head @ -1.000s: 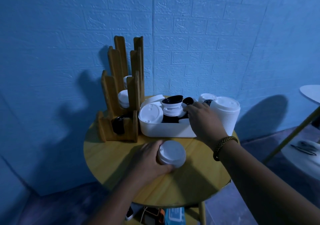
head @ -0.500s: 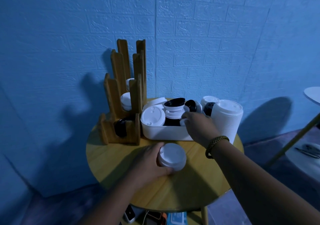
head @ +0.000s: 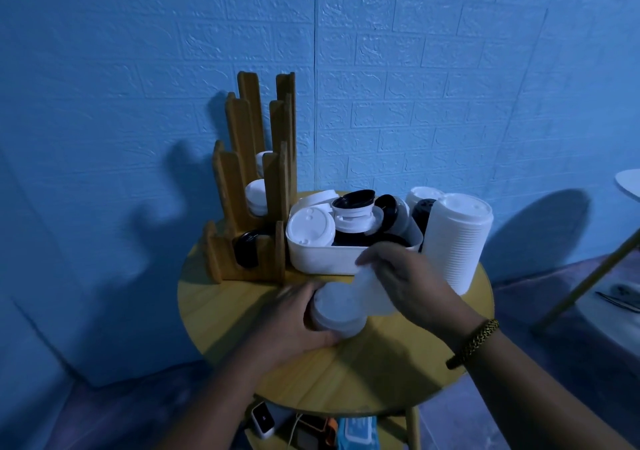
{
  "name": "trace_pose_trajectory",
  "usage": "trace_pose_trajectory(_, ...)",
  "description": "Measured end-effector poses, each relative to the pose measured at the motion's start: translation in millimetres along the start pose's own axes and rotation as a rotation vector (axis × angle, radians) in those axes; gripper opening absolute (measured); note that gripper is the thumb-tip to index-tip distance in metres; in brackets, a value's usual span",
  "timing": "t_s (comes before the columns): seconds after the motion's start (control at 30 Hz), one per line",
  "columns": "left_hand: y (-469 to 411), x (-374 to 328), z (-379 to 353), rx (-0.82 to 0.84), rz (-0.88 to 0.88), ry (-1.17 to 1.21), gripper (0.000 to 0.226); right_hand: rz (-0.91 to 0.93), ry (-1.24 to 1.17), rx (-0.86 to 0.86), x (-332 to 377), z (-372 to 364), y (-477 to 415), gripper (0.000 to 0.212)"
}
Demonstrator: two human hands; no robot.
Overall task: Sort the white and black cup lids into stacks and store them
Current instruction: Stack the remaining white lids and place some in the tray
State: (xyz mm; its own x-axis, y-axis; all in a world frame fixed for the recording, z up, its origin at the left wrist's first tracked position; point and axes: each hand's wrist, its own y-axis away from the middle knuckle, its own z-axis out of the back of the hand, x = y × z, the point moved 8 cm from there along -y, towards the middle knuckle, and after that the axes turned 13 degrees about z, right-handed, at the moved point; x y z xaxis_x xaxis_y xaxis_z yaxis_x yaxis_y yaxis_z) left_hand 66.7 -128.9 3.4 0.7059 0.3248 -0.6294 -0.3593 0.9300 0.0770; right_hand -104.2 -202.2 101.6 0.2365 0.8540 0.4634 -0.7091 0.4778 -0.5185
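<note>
Left hand [head: 294, 314]: curled round the short white lid stack [head: 334, 313] on the round table [head: 221, 300].
Right hand [head: 412, 283]: pinches one blurred white lid [head: 372, 285] just above it.
Risk: a skewed landing could leave that lid unseated or tip the stack.
Count: two white stacks, counting the tall stack [head: 457, 242]; one white bin [head: 322, 259], its loose lids too jumbled to count.
</note>
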Motion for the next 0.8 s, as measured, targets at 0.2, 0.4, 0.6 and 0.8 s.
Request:
trace_pose_trajectory(0.2, 1, 1, 1, -0.011, 0.029, -0.029, 0.093, -0.105, 0.08, 0.186, -20, -37, 6, 0.022)
trace_pose_trajectory(0.4, 0, 0, 1, 0.002, 0.015, -0.018, 0.091, -0.252, 0.276, 0.124, -25, -32, 36, 0.086)
trace_pose_trajectory(0.6, 1, -1, 0, 0.007, 0.003, -0.005, 0.09, -0.277, 0.204, 0.186, -31, -47, 54, 0.085)
trace_pose_trajectory(0.8, 2, 1, -1, 0.049, 0.024, 0.053, 0.104, -0.24, 0.045, 0.24, -16, -60, 46, 0.095)
